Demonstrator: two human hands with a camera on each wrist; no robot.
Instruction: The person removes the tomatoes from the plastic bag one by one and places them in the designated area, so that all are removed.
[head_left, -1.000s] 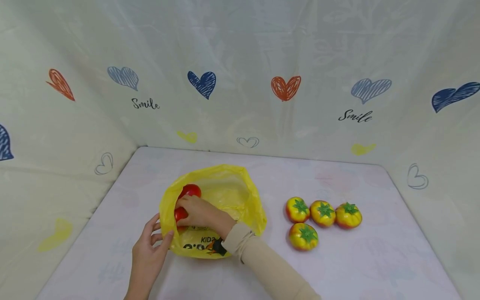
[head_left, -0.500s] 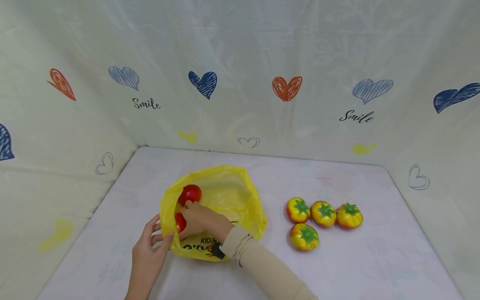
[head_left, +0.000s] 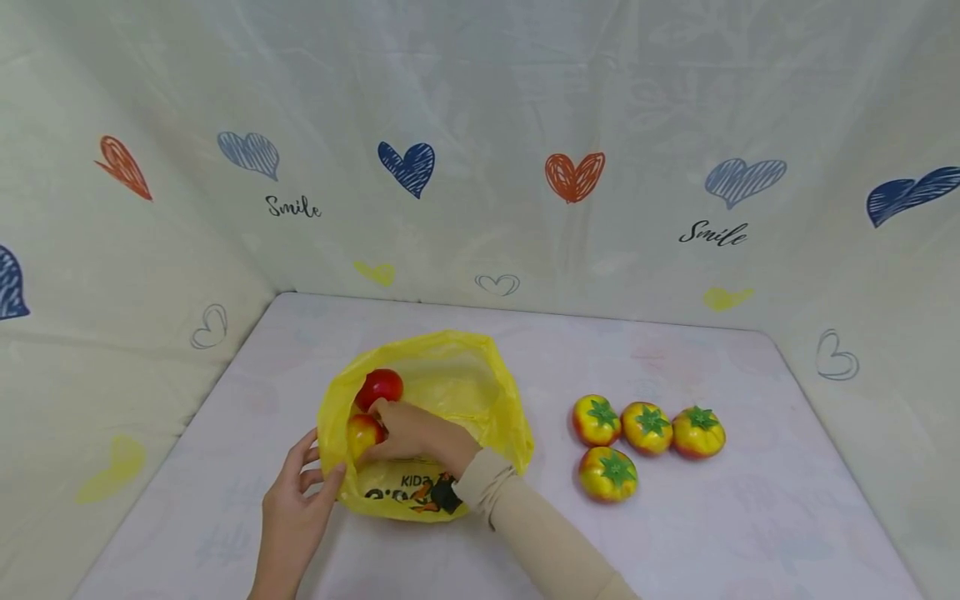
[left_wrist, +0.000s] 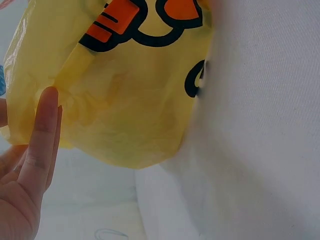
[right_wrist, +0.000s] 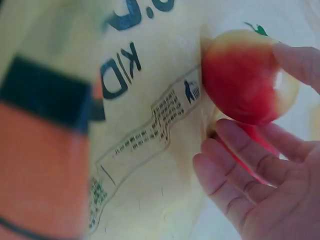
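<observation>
A yellow plastic bag (head_left: 442, 379) lies with its mouth wide, its inside showing in the head view. At its left rim my left hand (head_left: 296, 504) holds the plastic between thumb and fingers. Deep in the bag, my right hand (head_left: 412, 435) grips a red-and-yellow toy tomato (head_left: 364, 435). The right wrist view has the thumb on one side of this tomato (right_wrist: 245, 75) and curled fingers at the other. A second, redder tomato (head_left: 383, 387) rests just behind it in the bag; part of it shows beneath the fingers.
To the right of the bag, several yellow-red tomatoes (head_left: 647, 428) with green star-shaped tops sit close together on the white table (head_left: 712, 525). A pale curtain (head_left: 487, 108) printed with hearts stands behind and at both sides of the table.
Inside the bag, the nearer tomato has turned from its red side to a yellow-and-red side as my right hand shifted around it. My left hand stays at the rim.
</observation>
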